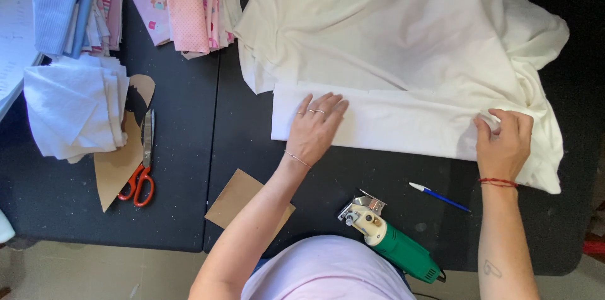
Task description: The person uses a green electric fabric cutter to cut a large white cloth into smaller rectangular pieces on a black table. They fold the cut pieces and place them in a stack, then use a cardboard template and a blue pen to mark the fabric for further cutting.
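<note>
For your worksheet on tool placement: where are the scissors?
The orange-handled scissors lie at the table's left, on a brown paper pattern piece, beside the stack of white fabric.

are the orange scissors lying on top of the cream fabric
No, the orange-handled scissors lie on a brown cardboard piece at the table's left, well apart from the cream fabric under both hands.

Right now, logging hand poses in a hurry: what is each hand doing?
Left hand: open, flat on the folded cream-white cotton fabric.
Right hand: closed, pinching the same fabric's fold.
</note>
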